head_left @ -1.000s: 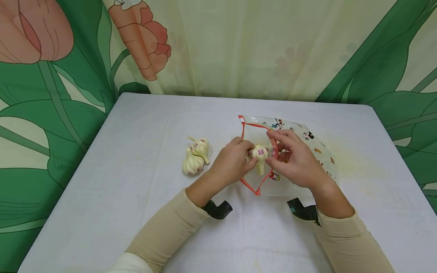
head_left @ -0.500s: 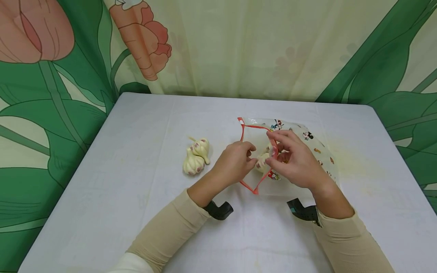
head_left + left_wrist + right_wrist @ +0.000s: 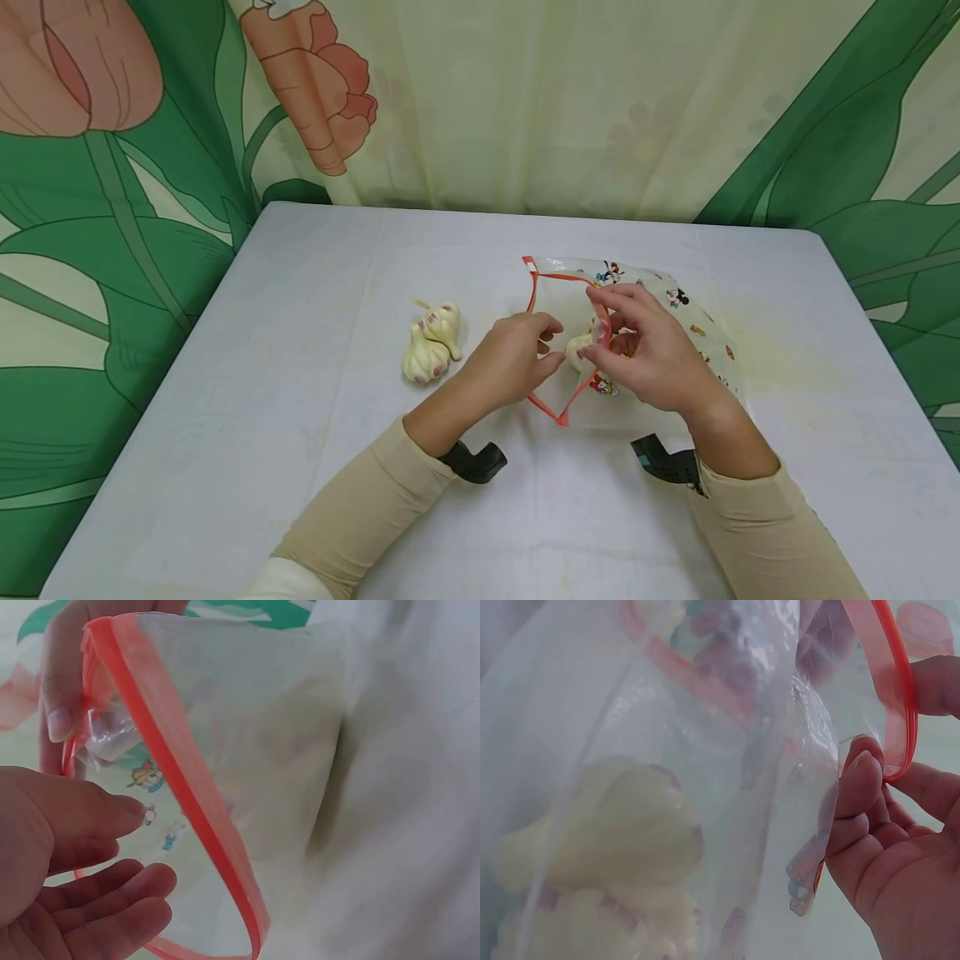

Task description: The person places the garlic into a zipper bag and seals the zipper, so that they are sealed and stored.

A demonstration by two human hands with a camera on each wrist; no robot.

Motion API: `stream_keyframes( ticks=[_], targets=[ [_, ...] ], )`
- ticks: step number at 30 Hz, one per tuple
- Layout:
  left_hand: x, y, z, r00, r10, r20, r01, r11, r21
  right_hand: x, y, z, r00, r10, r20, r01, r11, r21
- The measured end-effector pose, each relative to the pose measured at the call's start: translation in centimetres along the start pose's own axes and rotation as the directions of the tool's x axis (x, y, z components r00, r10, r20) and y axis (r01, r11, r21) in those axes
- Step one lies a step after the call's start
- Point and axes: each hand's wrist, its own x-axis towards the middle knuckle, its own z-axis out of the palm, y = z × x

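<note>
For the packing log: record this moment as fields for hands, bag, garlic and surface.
left hand: empty, fingers relaxed at the bag mouth
right hand: pinches the bag's red rim, holding it open
zip bag: clear, cartoon print, red zip edge
garlic in bag: one bulb inside the mouth
loose garlic: two bulbs left of the bag
table: white cloth

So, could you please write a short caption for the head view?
Right hand pinches open a clear red-rimmed cartoon zip bag holding one garlic bulb; empty left hand beside it.

Left hand (image 3: 513, 362) fingers relaxed, empty; right hand (image 3: 645, 354) fingers pinched, both forearms extended
</note>
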Motion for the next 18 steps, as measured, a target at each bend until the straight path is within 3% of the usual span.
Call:
stream_keyframes(
  ticks=[4,10,14,18],
  targets=[
    [-0.4,-0.2,-0.5,1.0,0.0,0.0,0.0,1.0,-0.014,0.0,0.0,0.0,1.0,0.002,-0.001,-0.002,1.0,-0.012],
    [-1.8,-0.6,-1.5,0.998,-0.007,-0.059,0.005,0.999,-0.038,0.1,-0.1,-0.1,1.0,0.004,-0.002,-0.004,1.0,-0.023],
    [-2.9,-1.1,-1.8,0.991,0.048,-0.123,-0.051,0.999,-0.02,0.0,-0.1,-0.1,1.0,0.006,0.001,-0.006,1.0,-0.021],
    [-4.1,-1.8,-2.3,0.975,0.099,-0.201,-0.104,0.994,-0.017,-0.1,-0.1,-0.1,1.0,0.014,0.004,-0.013,1.0,-0.021]
  ],
)
